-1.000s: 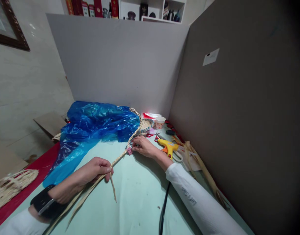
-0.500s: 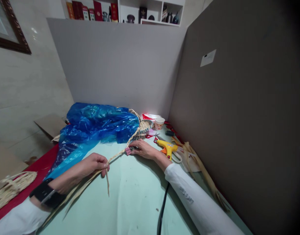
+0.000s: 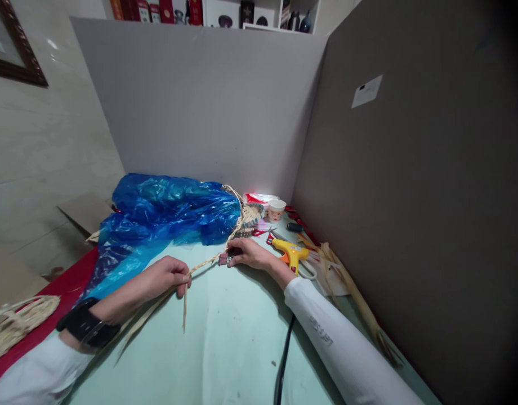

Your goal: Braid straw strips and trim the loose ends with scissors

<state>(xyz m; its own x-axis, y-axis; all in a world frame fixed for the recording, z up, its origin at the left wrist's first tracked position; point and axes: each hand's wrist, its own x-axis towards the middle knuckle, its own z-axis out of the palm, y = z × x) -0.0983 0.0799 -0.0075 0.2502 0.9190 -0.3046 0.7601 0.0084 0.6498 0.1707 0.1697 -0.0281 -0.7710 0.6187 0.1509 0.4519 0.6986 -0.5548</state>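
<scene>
1. Left hand (image 3: 164, 277), nearest: fingers pinched shut on loose straw strands (image 3: 149, 318).
2. The plait (image 3: 204, 263) runs taut over the table (image 3: 233, 337) to the right hand (image 3: 250, 254), whose fingertips are clamped on a pink clip (image 3: 223, 259).
3. Plaiting looks midway; another crossing needs that tension.
4. Beyond: glue gun (image 3: 290, 253), blue bag (image 3: 170, 211).

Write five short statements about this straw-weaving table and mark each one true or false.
1. The left hand pinches the pale braided straw strip. True.
2. The right hand grips the yellow plastic glue gun. False: it rests at the small pink clip on the strip; the glue gun lies on the pale green table beside that hand.
3. The crumpled blue plastic sheet lies behind both hands. True.
4. The white paper cup lies tipped over by the left wrist. False: it stands upright at the back, near the grey partition.
5. A black wristband sits on the left wrist. True.
</scene>
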